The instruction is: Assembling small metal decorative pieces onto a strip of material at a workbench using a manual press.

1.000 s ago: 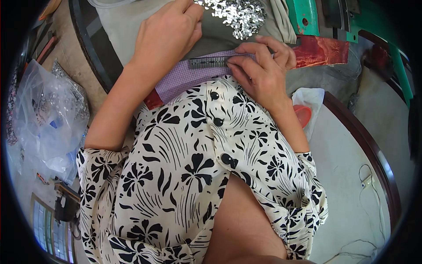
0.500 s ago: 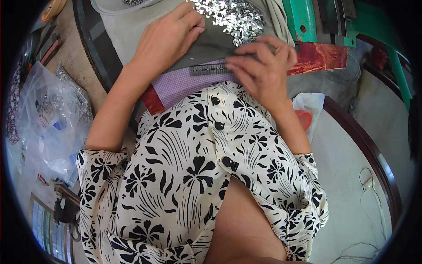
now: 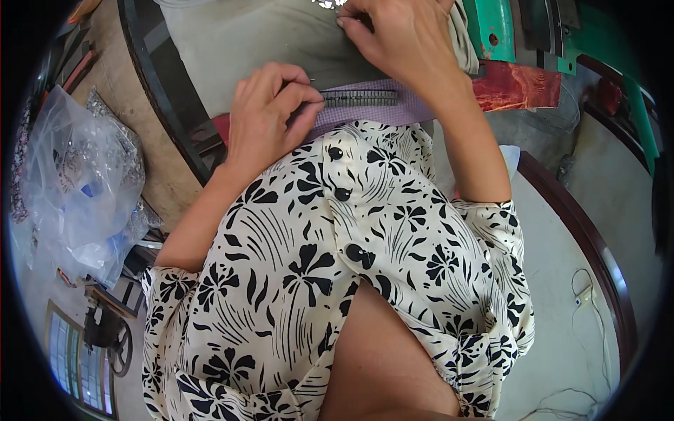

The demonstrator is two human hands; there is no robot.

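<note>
A dark, narrow strip with a row of small grey segments [image 3: 361,98] lies on a purple checked cloth [image 3: 414,104] just in front of my body. At its left end, the thumb and forefinger of my left hand [image 3: 270,105] are pinched, with the other fingers curled. My right hand [image 3: 404,38] is up at the top edge of the view over the grey-green cloth [image 3: 253,49]. Its thumb and forefinger come close together beside a heap of small shiny silver pieces [image 3: 327,3], mostly out of view. Whatever lies between those fingertips is hidden.
Left of the work surface hangs a clear plastic bag [image 3: 84,189], with a bag of silver pieces [image 3: 116,133] behind it. A red patterned board [image 3: 516,88] and green metal frame [image 3: 495,31] stand at the right. A sewing machine with a handwheel [image 3: 105,326] is at lower left.
My right hand has moved up from the strip to the silver heap. My left hand has come down toward me to the strip's left end. The view has shifted, so less of the heap shows.
</note>
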